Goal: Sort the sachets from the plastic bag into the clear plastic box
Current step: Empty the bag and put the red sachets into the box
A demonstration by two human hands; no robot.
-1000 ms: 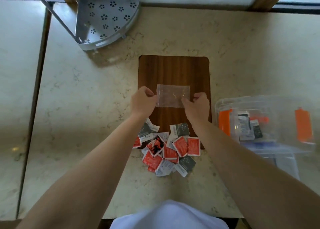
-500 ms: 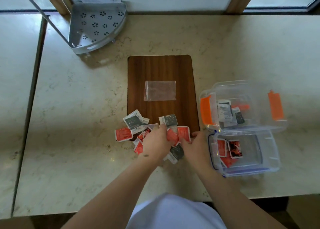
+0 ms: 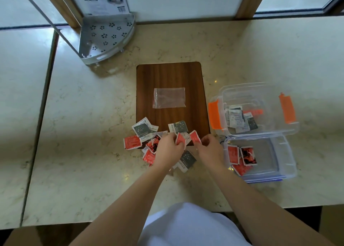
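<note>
- Since half a second ago, both hands have lifted slightly off the heap, each now pinching a red sachet, where before they were pressed down into the pile.
- Marble counter (image 3: pixel 93 134) carries everything; beyond the hands a wooden board (image 3: pixel 149 78) lies flat on it.
- Right of the hands stands the clear plastic box (image 3: pixel 260 89), with dark and white sachets inside; its near section (image 3: pixel 284 152), just beside the right hand, holds red ones.
- Far off to the upper left sits a perforated metal shelf (image 3: pixel 106 35).
- Plastic bag (image 3: pixel 169 97) lies flat and empty on the board, beyond both grips.
- Left hand (image 3: pixel 168 150) grasps a red sachet (image 3: pixel 180 139) between fingertips.
- Right hand (image 3: pixel 211 150) pinches another red sachet (image 3: pixel 195 136), held close beside the first.
- Loose sachets (image 3: pixel 141 129) lie under and left of the left hand.
</note>
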